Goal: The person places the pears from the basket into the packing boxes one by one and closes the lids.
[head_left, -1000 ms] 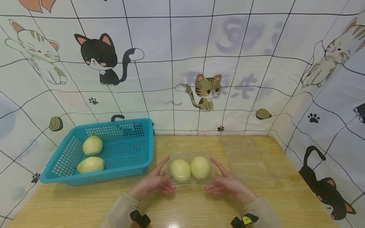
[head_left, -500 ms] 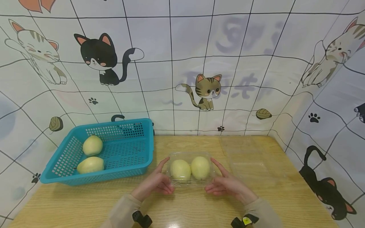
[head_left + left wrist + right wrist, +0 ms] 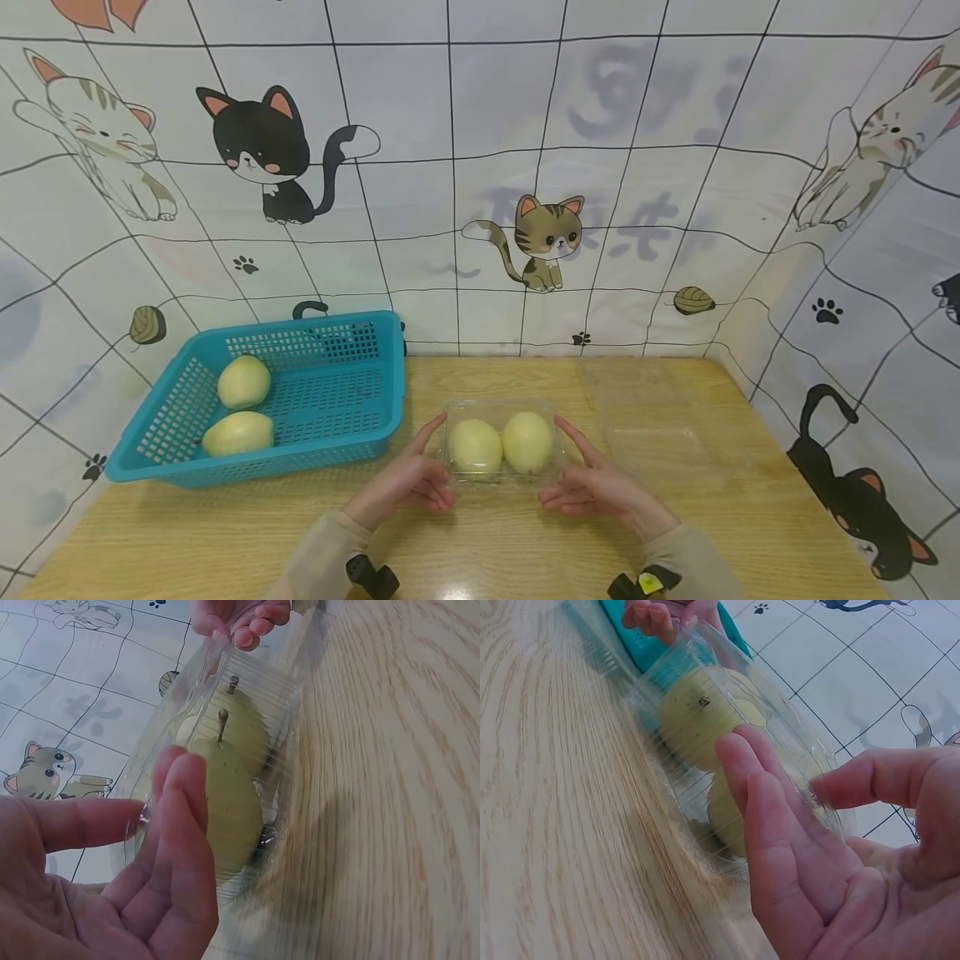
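A clear plastic fruit box (image 3: 501, 408) with its lid down sits at the middle of the table, two pale yellow-green pears (image 3: 229, 802) side by side inside. My left hand (image 3: 408, 479) holds its left side, thumb at the rim and one finger stretched along the edge. My right hand (image 3: 600, 483) grips the right side in the same way. The other fingers of both hands bend in front of the box's near corners. In the right wrist view, the right thumb (image 3: 870, 776) meets the box's rim, while the pears (image 3: 697, 716) show through the plastic.
To the left stands a teal plastic basket (image 3: 330, 400) with two more pears (image 3: 243, 383) in it. Another clear plastic container (image 3: 652, 433) lies on the wooden table (image 3: 487, 558) to the right. A cat-patterned cloth (image 3: 412, 200) covers the walls behind.
My left hand shifts very slightly at the box's side. The box, the pears and the right hand stay where they were.
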Available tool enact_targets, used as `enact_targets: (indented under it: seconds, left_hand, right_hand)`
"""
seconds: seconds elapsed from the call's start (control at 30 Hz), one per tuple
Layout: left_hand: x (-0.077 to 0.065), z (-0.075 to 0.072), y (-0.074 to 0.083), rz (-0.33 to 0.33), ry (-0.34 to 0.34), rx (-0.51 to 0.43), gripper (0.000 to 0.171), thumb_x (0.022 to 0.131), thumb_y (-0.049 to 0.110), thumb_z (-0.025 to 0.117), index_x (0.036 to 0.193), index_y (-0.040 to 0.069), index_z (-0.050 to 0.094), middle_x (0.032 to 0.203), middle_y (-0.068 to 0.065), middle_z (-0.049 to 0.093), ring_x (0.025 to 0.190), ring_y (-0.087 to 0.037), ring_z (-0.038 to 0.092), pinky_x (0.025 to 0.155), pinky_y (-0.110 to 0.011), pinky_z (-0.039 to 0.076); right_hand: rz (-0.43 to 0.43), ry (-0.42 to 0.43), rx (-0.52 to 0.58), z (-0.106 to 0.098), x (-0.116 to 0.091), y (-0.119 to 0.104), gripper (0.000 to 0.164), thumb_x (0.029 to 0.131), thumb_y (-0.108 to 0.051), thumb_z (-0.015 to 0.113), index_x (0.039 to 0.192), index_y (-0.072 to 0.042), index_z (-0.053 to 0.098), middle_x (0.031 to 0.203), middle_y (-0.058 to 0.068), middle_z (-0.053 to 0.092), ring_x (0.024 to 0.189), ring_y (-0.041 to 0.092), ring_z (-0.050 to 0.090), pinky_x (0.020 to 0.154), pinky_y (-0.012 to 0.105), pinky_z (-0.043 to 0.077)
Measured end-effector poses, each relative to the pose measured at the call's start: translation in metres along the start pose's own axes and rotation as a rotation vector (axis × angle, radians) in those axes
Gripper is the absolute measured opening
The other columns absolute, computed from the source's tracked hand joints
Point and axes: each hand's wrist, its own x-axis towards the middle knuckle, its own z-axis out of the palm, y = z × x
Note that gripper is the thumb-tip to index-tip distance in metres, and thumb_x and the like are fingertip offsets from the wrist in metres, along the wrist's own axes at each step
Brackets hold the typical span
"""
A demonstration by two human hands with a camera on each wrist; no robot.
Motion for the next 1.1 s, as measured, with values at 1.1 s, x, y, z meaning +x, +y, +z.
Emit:
enact_targets:
  seconds: [1.1]
  left_hand:
    - [-0.013,-0.007,0.003,0.121,-0.105,0.158,0.075,0.097,0.001,0.053,0.154,0.003,0.004,0.076,-0.015,0.065,0.069,-0.028,0.066,0.067,-0.04,0.057]
  right_hand:
    - [-0.178,0.0,-0.222,0.006,-0.01,-0.007,0.077,0.096,0.001,0.052,0.15,0.006,-0.003,0.093,0.029,0.066,0.091,0.045,0.064,0.083,0.048,0.053]
